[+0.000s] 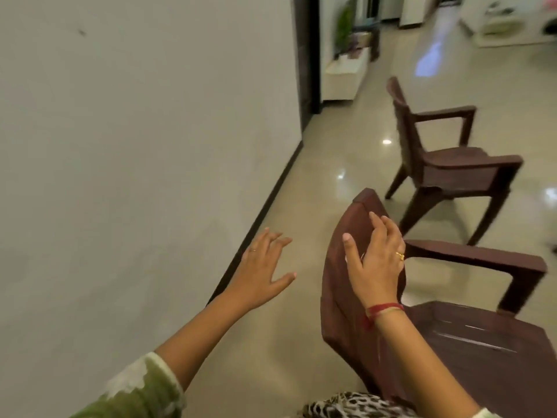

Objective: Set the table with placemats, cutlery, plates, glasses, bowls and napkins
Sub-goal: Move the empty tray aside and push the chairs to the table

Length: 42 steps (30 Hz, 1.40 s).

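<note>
Beneath the open right hand (375, 260) stood a chair back (337, 297); the open left hand (262, 267) hovered apart, leftward.

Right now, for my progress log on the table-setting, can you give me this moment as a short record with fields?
place: tiled floor beside a plain wall
left hand: open, fingers spread, holding nothing, in the air near the wall
right hand: open, at the backrest top of the near chair; contact unclear
far chair: brown, with armrests, standing apart beyond the near one
tableware: none in view
</note>
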Each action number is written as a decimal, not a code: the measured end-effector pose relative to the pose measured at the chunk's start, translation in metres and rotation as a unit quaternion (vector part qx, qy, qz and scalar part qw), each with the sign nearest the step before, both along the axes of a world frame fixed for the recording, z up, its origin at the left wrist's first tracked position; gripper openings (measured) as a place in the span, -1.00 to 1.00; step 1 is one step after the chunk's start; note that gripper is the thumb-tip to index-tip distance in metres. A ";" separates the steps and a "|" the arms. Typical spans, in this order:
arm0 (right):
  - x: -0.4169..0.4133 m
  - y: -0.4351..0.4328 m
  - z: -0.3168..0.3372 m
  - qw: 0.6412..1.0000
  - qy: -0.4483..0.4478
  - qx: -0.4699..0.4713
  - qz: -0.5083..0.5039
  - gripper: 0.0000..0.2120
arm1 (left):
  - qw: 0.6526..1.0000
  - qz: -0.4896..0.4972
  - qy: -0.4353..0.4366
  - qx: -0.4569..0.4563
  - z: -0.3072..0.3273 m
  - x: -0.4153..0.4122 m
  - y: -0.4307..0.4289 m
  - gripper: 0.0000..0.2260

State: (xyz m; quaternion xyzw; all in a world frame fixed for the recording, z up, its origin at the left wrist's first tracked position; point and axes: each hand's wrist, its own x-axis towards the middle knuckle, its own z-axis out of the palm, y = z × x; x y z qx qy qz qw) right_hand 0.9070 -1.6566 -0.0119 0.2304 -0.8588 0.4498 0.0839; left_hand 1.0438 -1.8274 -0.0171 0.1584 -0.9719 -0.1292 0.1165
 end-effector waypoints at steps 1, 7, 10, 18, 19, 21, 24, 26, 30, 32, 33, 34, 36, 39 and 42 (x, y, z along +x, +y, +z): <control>-0.004 -0.008 0.000 1.000 -0.011 -0.003 -0.024 -0.36 | 0.999 -0.037 -0.018 -0.016 0.002 -0.020 -0.017 -0.34; -0.008 0.005 -0.010 0.991 -0.021 0.029 -0.129 -0.38 | 0.940 -0.310 -0.058 -0.133 -0.013 -0.137 -0.051 -0.20; 0.000 0.002 -0.021 0.986 -0.034 0.068 -0.150 -0.38 | 0.872 -0.448 -0.048 -0.193 -0.021 -0.190 -0.067 -0.18; -0.003 -0.062 -0.022 0.950 -0.105 0.134 -0.262 -0.34 | 0.705 -0.680 -0.047 -0.196 -0.031 -0.303 -0.073 -0.08; -0.001 -0.067 -0.022 0.951 -0.101 0.151 -0.252 -0.34 | 0.693 -0.692 -0.037 -0.196 -0.031 -0.299 -0.070 -0.07; -0.006 -0.087 -0.025 0.924 -0.101 0.186 -0.318 -0.36 | 0.648 -0.742 -0.026 -0.170 -0.040 -0.324 -0.059 -0.06; -0.001 -0.101 -0.028 0.881 -0.092 0.244 -0.396 -0.37 | 0.633 -0.766 0.000 -0.112 -0.048 -0.333 -0.052 -0.05; 0.007 -0.108 -0.030 0.843 -0.108 0.284 -0.444 -0.37 | 0.636 -0.764 0.014 -0.108 -0.048 -0.338 -0.052 -0.03; 0.028 -0.116 -0.049 0.789 -0.155 0.352 -0.478 -0.37 | 0.632 -0.762 0.016 -0.139 -0.051 -0.361 -0.040 -0.03; 0.028 -0.108 -0.059 0.771 -0.146 0.395 -0.479 -0.41 | 0.634 -0.762 0.017 -0.135 -0.053 -0.370 -0.032 -0.04; 0.024 -0.099 -0.061 0.758 -0.138 0.406 -0.492 -0.43 | 0.634 -0.763 0.017 -0.129 -0.054 -0.375 -0.023 -0.05; 0.019 -0.091 -0.064 0.750 -0.129 0.409 -0.503 -0.45 | 0.641 -0.756 0.021 -0.129 -0.055 -0.376 -0.019 -0.06; 0.008 -0.075 -0.062 0.723 -0.100 0.425 -0.536 -0.54 | 0.643 -0.755 0.032 -0.126 -0.053 -0.383 0.001 -0.08; -0.003 -0.050 -0.063 0.711 -0.058 0.445 -0.542 -0.67 | 0.640 -0.755 0.052 -0.131 -0.050 -0.394 0.028 -0.12; -0.012 -0.016 -0.066 0.700 -0.063 0.471 -0.533 -0.90 | 0.646 -0.752 0.067 -0.113 -0.049 -0.402 0.056 -0.16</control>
